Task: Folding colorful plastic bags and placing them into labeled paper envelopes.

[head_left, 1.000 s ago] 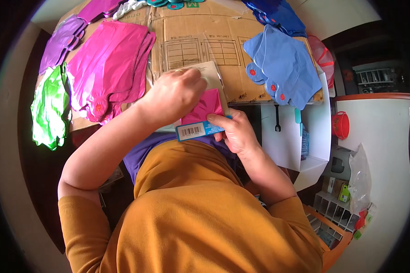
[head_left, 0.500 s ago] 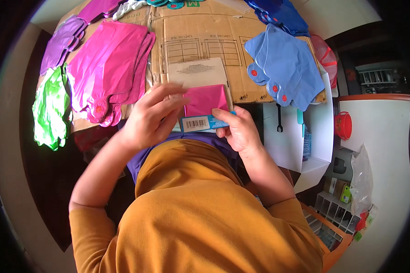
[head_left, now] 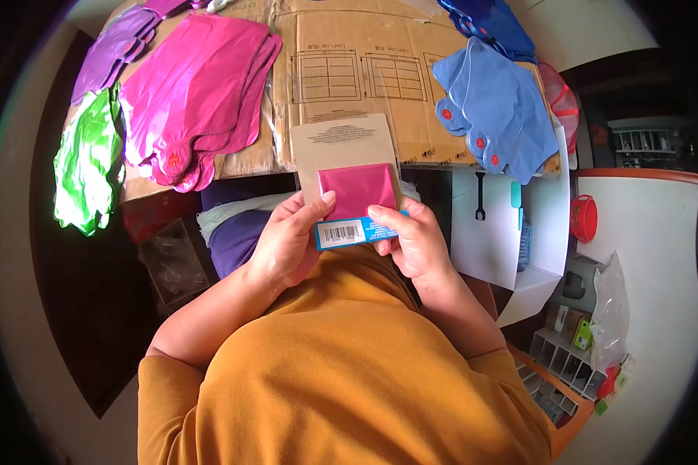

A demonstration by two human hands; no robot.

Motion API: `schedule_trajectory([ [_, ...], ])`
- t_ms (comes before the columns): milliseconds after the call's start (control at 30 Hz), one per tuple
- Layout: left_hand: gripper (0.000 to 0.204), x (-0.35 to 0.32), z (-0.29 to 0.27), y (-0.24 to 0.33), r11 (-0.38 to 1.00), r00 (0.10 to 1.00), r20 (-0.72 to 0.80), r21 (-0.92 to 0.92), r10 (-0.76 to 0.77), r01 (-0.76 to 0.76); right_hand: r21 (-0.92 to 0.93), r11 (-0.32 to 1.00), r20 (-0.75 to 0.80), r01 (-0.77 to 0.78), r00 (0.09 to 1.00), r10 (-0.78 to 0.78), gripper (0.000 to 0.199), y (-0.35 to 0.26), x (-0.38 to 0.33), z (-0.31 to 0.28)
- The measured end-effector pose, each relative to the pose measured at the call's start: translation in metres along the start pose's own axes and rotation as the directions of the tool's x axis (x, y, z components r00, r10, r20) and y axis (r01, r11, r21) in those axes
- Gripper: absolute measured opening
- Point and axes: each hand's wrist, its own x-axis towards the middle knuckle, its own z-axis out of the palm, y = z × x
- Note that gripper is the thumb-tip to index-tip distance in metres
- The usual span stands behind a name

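Over my lap, at the table's edge, I hold a beige backing card (head_left: 347,142) with a blue strip (head_left: 341,233) bearing a barcode along its near end. A folded square of shiny pink foil (head_left: 357,186) lies flat on the card. My left hand (head_left: 285,239) is closed on the card's left side, its thumb pressing the foil's left edge. My right hand (head_left: 412,237) pinches the right side, with its thumb on the foil's lower right corner and its fingers mostly hidden beneath.
A cardboard-covered table (head_left: 318,35) carries flat pink foil balloons (head_left: 198,85) and light blue ones (head_left: 495,108). Green foil (head_left: 87,167) hangs over the left edge, near purple foil (head_left: 115,50). Dark blue foil (head_left: 492,27) lies far right. Below stands a white open box (head_left: 481,252).
My left hand has come down from above the foil and taken hold of the card's left side. The foil square sits slightly lower, and my right hand keeps its grip.
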Motion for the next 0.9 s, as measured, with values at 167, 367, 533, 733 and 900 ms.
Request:
schedule_trajectory([
  [167, 0.018, 0.000, 0.002, 0.001, 0.992, 0.998, -0.046, 0.122, 0.051, -0.046, -0.101, 0.990, 0.021, 0.096, 0.995, -0.095, 0.049, -0.010, 0.003, 0.005],
  [367, 0.018, 0.005, 0.000, 0.002, 0.992, 0.992, -0.088, 0.096, 0.091, -0.082, -0.632, 0.698, 0.005, 0.336, 0.903, -0.430, 0.052, -0.011, 0.009, 0.011],
  [533, 0.015, 0.004, 0.004, 0.014, 0.989, 0.986, -0.151, 0.135, 0.074, -0.054, -0.841, -0.341, 0.498, 0.419, 0.353, -0.792, 0.051, -0.015, -0.011, 0.017],
  [733, 0.022, 0.007, 0.001, 0.013, 0.976, 0.986, -0.161, 0.218, 0.045, -0.009, -0.517, -0.689, 0.854, 0.507, 0.252, -0.455, 0.025, -0.016, -0.005, 0.004],
  [900, 0.043, 0.001, -0.009, 0.022, 0.942, 0.987, 0.144, -0.317, -0.067, 0.111, -0.473, -0.680, 0.874, 0.560, 0.203, -0.441, 0.021, -0.026, 0.005, 0.004],
])
